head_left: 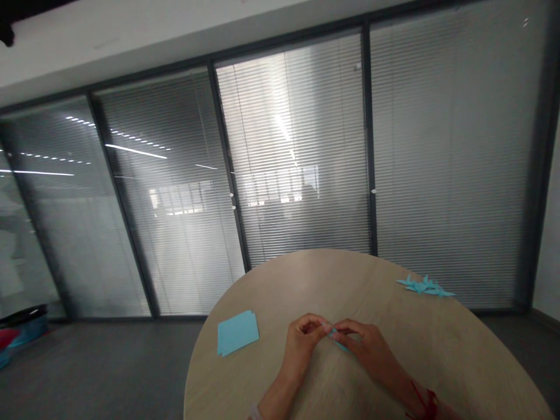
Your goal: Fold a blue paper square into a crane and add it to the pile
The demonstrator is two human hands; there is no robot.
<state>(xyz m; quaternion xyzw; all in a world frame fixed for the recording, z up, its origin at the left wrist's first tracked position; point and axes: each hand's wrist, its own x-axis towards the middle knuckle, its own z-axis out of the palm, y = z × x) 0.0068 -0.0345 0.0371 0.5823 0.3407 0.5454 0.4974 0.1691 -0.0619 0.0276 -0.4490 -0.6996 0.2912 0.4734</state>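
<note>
A small piece of folded light-blue paper (342,346) is pinched between my two hands over the table's near middle. My left hand (304,338) grips its upper left end with thumb and forefinger. From the other side my right hand (363,344) pinches it close by, so the fingertips of both hands nearly meet. Fingers cover most of the paper, and its folded shape cannot be made out. To the left lies a stack of light-blue paper sheets (238,333), slightly fanned at the corners.
The round wooden table (315,280) fills the lower middle. Near its right back edge sits a cluster of pointed folded blue paper pieces (425,286). Beyond the table stands a glass partition with blinds (301,146). A dark-rimmed blue container (30,326) is on the floor at far left.
</note>
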